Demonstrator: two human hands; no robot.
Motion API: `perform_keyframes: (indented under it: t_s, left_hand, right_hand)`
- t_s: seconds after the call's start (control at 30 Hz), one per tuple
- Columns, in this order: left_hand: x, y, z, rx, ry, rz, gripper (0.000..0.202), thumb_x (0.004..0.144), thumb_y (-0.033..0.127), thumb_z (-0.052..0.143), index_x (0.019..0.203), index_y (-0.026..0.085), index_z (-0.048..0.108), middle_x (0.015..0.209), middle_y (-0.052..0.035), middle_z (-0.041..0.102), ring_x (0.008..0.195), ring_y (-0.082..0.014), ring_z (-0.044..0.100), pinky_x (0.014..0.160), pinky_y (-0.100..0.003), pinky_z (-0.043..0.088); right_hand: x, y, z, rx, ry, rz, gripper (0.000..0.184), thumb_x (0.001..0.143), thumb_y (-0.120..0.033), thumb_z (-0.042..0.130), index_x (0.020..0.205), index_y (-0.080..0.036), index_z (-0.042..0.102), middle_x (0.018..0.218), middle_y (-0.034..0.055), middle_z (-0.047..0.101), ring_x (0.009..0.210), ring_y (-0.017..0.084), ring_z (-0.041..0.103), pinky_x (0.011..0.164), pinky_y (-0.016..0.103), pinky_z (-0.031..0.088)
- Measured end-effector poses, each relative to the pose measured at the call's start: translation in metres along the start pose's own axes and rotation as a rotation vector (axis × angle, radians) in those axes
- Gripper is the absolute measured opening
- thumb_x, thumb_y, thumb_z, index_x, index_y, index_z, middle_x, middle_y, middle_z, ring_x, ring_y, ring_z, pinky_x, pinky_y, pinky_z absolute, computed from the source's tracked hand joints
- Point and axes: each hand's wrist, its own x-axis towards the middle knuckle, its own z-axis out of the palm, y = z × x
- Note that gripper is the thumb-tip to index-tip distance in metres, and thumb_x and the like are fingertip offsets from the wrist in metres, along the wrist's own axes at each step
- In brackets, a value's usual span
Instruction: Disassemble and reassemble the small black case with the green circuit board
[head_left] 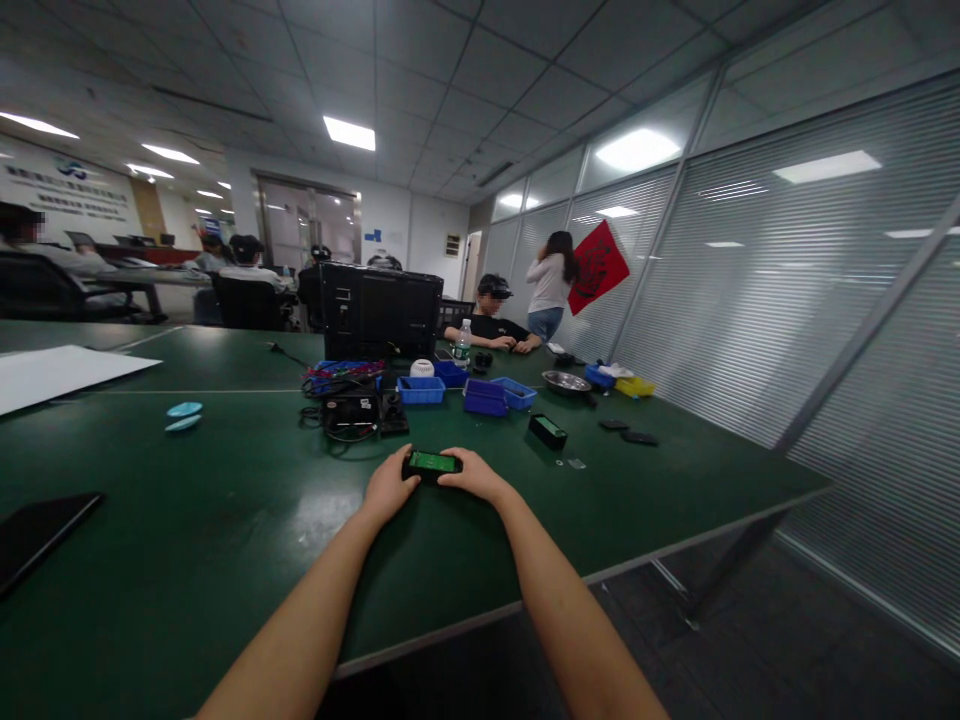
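Between my two hands sits a small black case with a green circuit board (pixel 435 461) showing in its top, on or just above the green table. My left hand (pixel 390 488) grips its left end, thumb on the near side. At the right end, my right hand (pixel 474 474) holds it with fingers and thumb closed round the edge. Farther to the right stands a similar black case (pixel 548 432) with a green board inside. Small clear bits (pixel 576 464) lie just in front of that second case.
A black monitor (pixel 381 312) stands behind black devices with cables (pixel 350 415). Blue bins (pixel 486 396), a water bottle (pixel 462 345) and a metal bowl (pixel 566 382) are beyond my hands. A dark tablet-like slab (pixel 45 530) lies at left. A person (pixel 495 325) sits across the table.
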Motion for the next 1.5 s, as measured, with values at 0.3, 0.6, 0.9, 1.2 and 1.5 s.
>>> perform_keyframes:
  t_s: [0.3, 0.6, 0.9, 1.2, 1.5]
  left_hand:
    - [0.002, -0.002, 0.003, -0.019, 0.008, -0.048, 0.053, 0.073, 0.023, 0.056, 0.123, 0.018, 0.042, 0.113, -0.0073, 0.057, 0.095, -0.0162, 0.056, 0.084, -0.027, 0.042]
    - [0.002, -0.005, 0.005, -0.022, 0.008, -0.024, 0.051, 0.073, 0.024, 0.055, 0.122, 0.017, 0.043, 0.112, -0.0079, 0.058, 0.094, -0.0158, 0.057, 0.082, -0.026, 0.042]
    - [0.001, -0.003, 0.004, 0.005, 0.000, -0.011, 0.050, 0.073, 0.025, 0.054, 0.122, 0.017, 0.043, 0.110, -0.0082, 0.058, 0.096, -0.0164, 0.056, 0.083, -0.026, 0.041]
    - [0.001, -0.002, 0.003, 0.008, -0.006, -0.019, 0.049, 0.074, 0.025, 0.054, 0.122, 0.018, 0.044, 0.110, -0.0070, 0.058, 0.097, -0.0164, 0.056, 0.084, -0.026, 0.041]
    - [-0.001, -0.001, 0.002, 0.015, -0.004, -0.012, 0.049, 0.074, 0.026, 0.053, 0.122, 0.018, 0.044, 0.111, -0.0070, 0.058, 0.099, -0.0177, 0.055, 0.086, -0.028, 0.040]
  right_hand:
    - [0.004, 0.015, -0.010, -0.270, 0.321, 0.409, 0.048, 0.064, -0.042, 0.064, 0.104, -0.017, 0.057, 0.101, 0.0092, 0.058, 0.092, 0.022, 0.054, 0.075, 0.029, 0.041]
    - [0.006, 0.031, -0.024, -0.259, 0.393, 0.595, 0.052, 0.082, -0.052, 0.033, 0.106, -0.013, 0.058, 0.105, 0.0161, 0.059, 0.094, 0.024, 0.056, 0.072, 0.029, 0.041]
    - [0.006, 0.027, -0.030, -0.217, 0.384, 0.660, 0.054, 0.088, -0.044, 0.019, 0.093, -0.013, 0.063, 0.095, 0.0154, 0.063, 0.089, 0.023, 0.059, 0.068, 0.028, 0.040]
    - [0.006, 0.017, -0.016, -0.389, 0.347, 0.582, 0.043, 0.083, -0.041, 0.035, 0.105, -0.011, 0.057, 0.103, 0.0171, 0.058, 0.095, 0.027, 0.054, 0.075, 0.033, 0.039]
    - [0.003, -0.001, 0.008, -0.394, 0.347, 0.349, 0.040, 0.073, -0.032, 0.053, 0.111, -0.018, 0.047, 0.103, 0.0098, 0.055, 0.091, 0.020, 0.054, 0.075, 0.028, 0.040]
